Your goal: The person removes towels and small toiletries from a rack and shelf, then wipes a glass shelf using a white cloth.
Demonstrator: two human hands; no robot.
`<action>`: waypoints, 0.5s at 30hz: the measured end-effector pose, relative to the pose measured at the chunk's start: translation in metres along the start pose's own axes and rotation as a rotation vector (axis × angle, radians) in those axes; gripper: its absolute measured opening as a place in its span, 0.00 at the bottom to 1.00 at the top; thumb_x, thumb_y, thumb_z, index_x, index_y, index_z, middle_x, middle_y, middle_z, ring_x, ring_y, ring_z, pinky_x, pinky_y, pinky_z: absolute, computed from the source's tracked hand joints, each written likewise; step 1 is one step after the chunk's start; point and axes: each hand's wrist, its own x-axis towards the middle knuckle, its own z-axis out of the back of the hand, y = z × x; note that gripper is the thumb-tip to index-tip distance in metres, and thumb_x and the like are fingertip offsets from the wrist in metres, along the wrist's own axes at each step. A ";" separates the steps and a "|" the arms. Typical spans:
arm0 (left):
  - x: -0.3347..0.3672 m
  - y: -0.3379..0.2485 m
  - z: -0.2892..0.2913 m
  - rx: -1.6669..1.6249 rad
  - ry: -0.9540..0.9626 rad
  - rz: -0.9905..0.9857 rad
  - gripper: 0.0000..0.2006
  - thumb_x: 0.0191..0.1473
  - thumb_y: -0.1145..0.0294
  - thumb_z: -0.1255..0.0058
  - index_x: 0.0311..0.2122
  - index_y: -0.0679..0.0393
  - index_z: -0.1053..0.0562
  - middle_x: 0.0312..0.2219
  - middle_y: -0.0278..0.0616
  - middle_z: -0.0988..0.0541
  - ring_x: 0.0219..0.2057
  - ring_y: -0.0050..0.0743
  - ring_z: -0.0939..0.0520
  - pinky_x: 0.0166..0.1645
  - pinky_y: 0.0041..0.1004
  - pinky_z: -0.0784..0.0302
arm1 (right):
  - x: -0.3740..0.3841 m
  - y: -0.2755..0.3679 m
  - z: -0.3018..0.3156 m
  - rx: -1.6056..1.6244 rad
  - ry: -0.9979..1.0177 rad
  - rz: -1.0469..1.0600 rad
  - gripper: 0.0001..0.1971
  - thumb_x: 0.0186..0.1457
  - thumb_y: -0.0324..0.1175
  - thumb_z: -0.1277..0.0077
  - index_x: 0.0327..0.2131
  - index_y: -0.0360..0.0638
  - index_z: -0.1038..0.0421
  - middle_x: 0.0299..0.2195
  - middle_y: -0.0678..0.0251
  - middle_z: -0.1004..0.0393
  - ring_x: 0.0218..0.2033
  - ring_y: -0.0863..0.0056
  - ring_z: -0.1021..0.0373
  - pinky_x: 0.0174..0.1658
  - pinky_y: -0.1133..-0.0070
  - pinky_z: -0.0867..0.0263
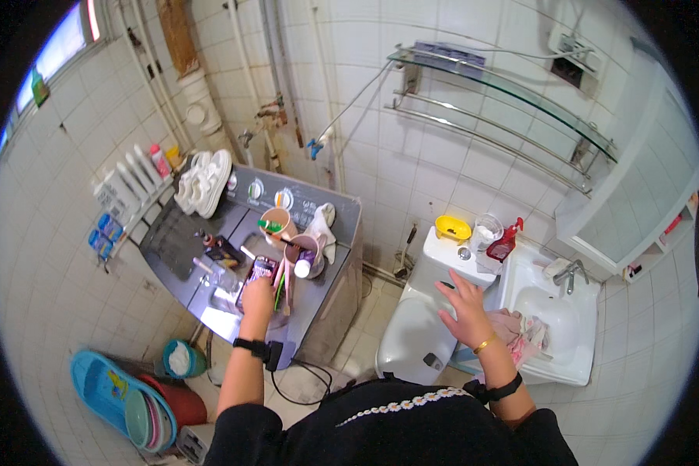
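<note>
Tiled bathroom (pixel 369 175), grey washing machine (pixel 330 311) at ten o'clock.
Right hand (pixel 467 312) spread, seemingly empty; left hand (pixel 257 298), nearer, curls against a purple container (pixel 263 267) on the machine at its twelve o'clock, the right's nine; grip and long axis unclear.

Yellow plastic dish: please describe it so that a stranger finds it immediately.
Find the white toilet left of the white ceramic washbasin. On its tank sits the shallow yellow plastic dish. Unlike the clear plastic cup and red spray bottle to its right, it is low and yellow.
</note>
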 end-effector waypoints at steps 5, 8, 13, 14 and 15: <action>-0.015 -0.065 0.101 -0.183 -0.130 0.071 0.12 0.71 0.62 0.32 0.52 0.57 0.08 0.44 0.60 0.06 0.46 0.68 0.05 0.53 0.59 0.10 | -0.002 -0.010 0.022 0.046 -0.015 0.018 0.39 0.70 0.40 0.28 0.82 0.64 0.28 0.88 0.51 0.42 0.87 0.43 0.43 0.82 0.22 0.50; -0.026 -0.122 0.163 -0.261 -0.211 0.024 0.12 0.72 0.63 0.32 0.54 0.56 0.09 0.45 0.57 0.06 0.46 0.65 0.05 0.52 0.55 0.10 | 0.000 -0.018 0.037 0.070 -0.030 0.042 0.39 0.71 0.39 0.29 0.82 0.64 0.28 0.89 0.51 0.43 0.87 0.44 0.44 0.82 0.21 0.51; -0.045 -0.231 0.246 -0.385 -0.406 -0.293 0.08 0.71 0.71 0.30 0.52 0.57 0.10 0.42 0.55 0.07 0.42 0.60 0.05 0.46 0.48 0.10 | -0.003 -0.040 0.058 0.086 -0.059 0.071 0.39 0.72 0.40 0.29 0.83 0.63 0.29 0.89 0.52 0.44 0.88 0.43 0.44 0.82 0.22 0.51; -0.046 -0.254 0.259 -0.385 -0.421 -0.334 0.08 0.71 0.71 0.29 0.52 0.57 0.11 0.42 0.54 0.07 0.42 0.61 0.05 0.47 0.49 0.10 | -0.006 -0.048 0.061 0.096 -0.064 0.071 0.39 0.72 0.40 0.30 0.83 0.63 0.29 0.89 0.52 0.44 0.88 0.43 0.44 0.82 0.22 0.51; -0.047 -0.279 0.271 -0.388 -0.433 -0.376 0.08 0.71 0.71 0.29 0.52 0.58 0.11 0.41 0.54 0.07 0.42 0.61 0.05 0.47 0.49 0.09 | -0.011 -0.057 0.066 0.101 -0.070 0.069 0.39 0.72 0.40 0.30 0.83 0.63 0.29 0.89 0.52 0.44 0.88 0.43 0.44 0.82 0.22 0.51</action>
